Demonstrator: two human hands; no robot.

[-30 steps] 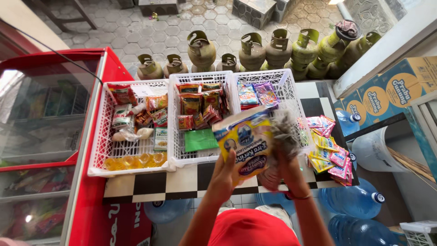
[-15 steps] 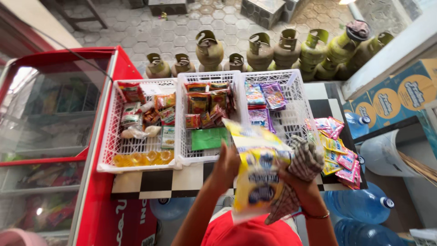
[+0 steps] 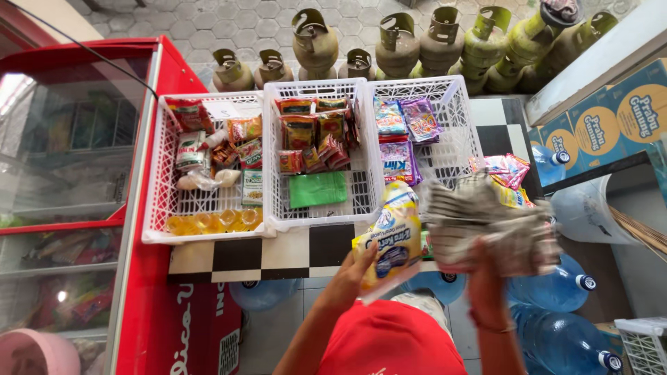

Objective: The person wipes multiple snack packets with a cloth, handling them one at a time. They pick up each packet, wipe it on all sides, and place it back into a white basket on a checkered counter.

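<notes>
Head view: left hand [image 3: 351, 267] grips yellow packet [image 3: 390, 239]; right hand [image 3: 479, 267] holds blurred checked cloth [image 3: 486, 226], fingers hidden, over bench [image 3: 278, 253] front edge.

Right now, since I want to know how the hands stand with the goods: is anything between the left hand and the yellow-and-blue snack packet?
Nothing visible. The left hand grips the yellow-and-blue snack packet directly at its lower edge. The right hand holds a grey checked cloth right beside it, above the checkered counter, in front of the white plastic baskets.
</notes>
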